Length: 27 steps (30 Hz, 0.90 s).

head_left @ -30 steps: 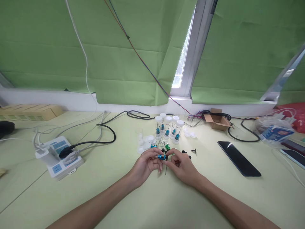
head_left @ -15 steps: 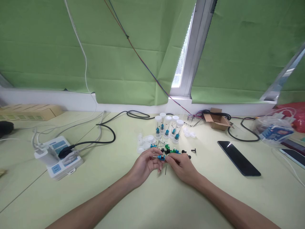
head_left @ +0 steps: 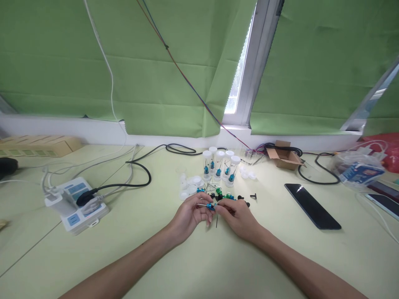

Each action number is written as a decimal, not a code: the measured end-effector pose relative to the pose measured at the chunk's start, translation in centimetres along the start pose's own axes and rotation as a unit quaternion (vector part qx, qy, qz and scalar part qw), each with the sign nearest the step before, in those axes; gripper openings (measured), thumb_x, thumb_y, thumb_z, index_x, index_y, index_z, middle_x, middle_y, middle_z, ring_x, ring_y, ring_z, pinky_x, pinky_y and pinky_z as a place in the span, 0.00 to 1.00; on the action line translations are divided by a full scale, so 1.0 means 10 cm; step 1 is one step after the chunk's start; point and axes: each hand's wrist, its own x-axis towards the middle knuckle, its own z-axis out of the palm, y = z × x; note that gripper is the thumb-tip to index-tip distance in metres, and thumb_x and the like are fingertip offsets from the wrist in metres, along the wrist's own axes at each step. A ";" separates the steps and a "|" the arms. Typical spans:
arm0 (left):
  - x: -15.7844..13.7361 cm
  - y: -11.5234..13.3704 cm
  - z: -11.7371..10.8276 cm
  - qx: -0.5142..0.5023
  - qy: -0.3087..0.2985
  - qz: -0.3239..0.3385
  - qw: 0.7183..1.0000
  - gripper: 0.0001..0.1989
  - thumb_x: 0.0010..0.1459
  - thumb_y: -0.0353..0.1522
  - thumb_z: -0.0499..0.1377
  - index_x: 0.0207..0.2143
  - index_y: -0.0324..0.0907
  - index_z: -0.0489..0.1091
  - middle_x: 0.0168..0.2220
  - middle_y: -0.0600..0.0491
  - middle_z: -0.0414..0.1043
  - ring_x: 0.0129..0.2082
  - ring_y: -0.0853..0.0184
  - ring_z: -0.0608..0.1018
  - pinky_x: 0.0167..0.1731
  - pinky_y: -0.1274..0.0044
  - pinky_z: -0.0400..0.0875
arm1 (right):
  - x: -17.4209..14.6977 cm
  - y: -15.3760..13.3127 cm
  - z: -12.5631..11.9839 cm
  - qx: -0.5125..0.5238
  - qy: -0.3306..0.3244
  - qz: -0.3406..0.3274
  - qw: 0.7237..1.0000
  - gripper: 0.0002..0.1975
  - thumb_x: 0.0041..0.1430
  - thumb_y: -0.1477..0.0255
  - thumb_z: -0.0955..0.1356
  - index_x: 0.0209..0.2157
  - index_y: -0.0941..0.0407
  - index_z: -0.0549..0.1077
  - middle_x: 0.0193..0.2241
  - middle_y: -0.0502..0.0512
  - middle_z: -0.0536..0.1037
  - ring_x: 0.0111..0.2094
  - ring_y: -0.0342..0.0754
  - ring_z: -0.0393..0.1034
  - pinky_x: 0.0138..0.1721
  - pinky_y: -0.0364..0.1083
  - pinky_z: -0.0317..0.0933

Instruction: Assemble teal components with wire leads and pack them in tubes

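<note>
In front of me, a small blue metal part with a thin silver rod (head_left: 210, 206) lies level between my two hands. My left hand (head_left: 190, 211), its fingers curled, holds it from the left around the rod side. From the right, my right hand (head_left: 237, 216) pinches the part's right end between thumb and fingertips. A thin dark pin (head_left: 217, 221) lies on the table just below the fingers. Right behind my hands is a pile of small green, black and blue parts (head_left: 219, 193), partly hidden by my fingers, with silver L-shaped rods (head_left: 212, 186) among them.
Several clear tubes with white caps (head_left: 220, 166) stand behind the pile, blue parts inside. Loose white caps (head_left: 195, 182) lie left of them. A small black T-shaped piece (head_left: 253, 196), a phone (head_left: 312, 206) and an open cardboard box (head_left: 285, 159) are right. A power strip (head_left: 83, 203) lies left.
The blue part has turned slightly and shifted a little to the left between my fingers, and more of its rod shows. My hands have stayed almost in place.
</note>
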 end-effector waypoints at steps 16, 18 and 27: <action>-0.01 0.01 0.02 0.003 0.003 0.007 1.000 0.06 0.52 0.27 0.53 0.31 0.38 0.69 0.24 0.49 0.73 0.19 0.66 0.74 0.18 0.76 0.67 | -0.01 -0.01 0.00 -0.004 -0.011 0.000 1.000 0.14 0.64 0.65 0.64 0.26 0.56 0.68 0.16 0.42 0.57 0.20 0.41 0.50 0.24 0.42 0.47; 0.00 0.00 0.01 0.005 0.005 0.002 1.000 0.06 0.52 0.26 0.53 0.31 0.38 0.69 0.24 0.49 0.73 0.18 0.66 0.73 0.18 0.76 0.67 | 0.00 -0.02 0.00 -0.010 -0.013 -0.002 1.000 0.18 0.65 0.66 0.62 0.21 0.56 0.64 0.17 0.44 0.57 0.20 0.41 0.50 0.24 0.43 0.47; -0.01 0.01 0.01 0.003 0.008 0.004 1.000 0.06 0.52 0.26 0.52 0.31 0.39 0.69 0.24 0.50 0.72 0.18 0.66 0.73 0.18 0.77 0.67 | 0.00 -0.02 0.00 -0.006 -0.028 0.006 1.000 0.10 0.64 0.66 0.65 0.29 0.55 0.67 0.16 0.41 0.56 0.19 0.40 0.50 0.25 0.42 0.47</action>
